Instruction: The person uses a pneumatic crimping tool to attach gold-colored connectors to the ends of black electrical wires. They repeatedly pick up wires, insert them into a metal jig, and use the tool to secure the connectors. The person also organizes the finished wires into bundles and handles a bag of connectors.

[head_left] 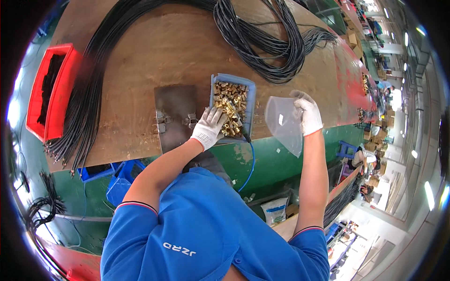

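A blue plastic bin point(252, 105) on the table is filled with small brass fittings point(233, 93). My left hand point(209, 125), in a white knitted glove, rests at the bin's left side with its fingers stretched onto the fittings. Nothing shows in its grasp. Gloved in white as well, my right hand point(309, 114) grips a clear plastic bag point(283, 122) by its upper right edge, and the bag hangs over the table's near edge. A dark tool end with a blue hose point(253, 161) lies at the bin's near right corner; the rest of it is hard to make out.
Left of the bin lies a dark metal plate point(176, 105) with small clamps. Bundled black cables point(276, 51) run along the table's far side and down its left, beside a red bin point(70, 86). Blue crates point(123, 183) stand below the near edge.
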The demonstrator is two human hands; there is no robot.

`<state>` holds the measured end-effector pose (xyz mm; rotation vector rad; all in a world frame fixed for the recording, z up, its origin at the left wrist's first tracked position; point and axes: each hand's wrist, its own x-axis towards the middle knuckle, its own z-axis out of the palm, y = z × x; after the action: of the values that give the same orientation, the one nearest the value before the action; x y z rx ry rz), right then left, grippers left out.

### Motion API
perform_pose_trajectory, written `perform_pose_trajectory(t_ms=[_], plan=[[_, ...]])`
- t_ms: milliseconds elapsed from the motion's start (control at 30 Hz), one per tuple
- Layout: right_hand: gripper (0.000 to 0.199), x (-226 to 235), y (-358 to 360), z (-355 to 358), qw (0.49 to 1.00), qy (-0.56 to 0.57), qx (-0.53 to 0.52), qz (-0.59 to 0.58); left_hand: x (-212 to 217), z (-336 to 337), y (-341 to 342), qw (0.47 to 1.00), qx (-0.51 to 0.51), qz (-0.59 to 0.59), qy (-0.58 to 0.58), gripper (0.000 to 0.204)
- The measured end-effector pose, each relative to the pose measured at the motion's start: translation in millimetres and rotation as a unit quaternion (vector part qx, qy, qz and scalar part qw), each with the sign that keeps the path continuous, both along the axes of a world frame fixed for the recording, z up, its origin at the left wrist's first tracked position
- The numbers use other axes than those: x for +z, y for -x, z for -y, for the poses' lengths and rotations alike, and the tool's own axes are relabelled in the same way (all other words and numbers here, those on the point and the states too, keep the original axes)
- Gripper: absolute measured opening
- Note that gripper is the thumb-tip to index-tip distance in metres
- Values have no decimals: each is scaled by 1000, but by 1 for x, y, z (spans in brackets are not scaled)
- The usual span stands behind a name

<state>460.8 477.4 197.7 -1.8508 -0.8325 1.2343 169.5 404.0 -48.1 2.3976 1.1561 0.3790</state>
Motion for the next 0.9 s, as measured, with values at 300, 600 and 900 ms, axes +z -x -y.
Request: perform_pose_trajectory(t_ms=[300, 600, 900], plan=[[36, 32, -16, 53, 980, -144, -99, -96, -1, -11, 4, 996, -12, 91, 8, 70], [41, 66, 32, 143, 883, -266, -149, -357, 72, 24, -27, 806, -31, 444, 389, 122], [40, -25, 99, 220, 963, -155, 41, 217, 142, 103, -68, 281, -170, 551, 767, 56]])
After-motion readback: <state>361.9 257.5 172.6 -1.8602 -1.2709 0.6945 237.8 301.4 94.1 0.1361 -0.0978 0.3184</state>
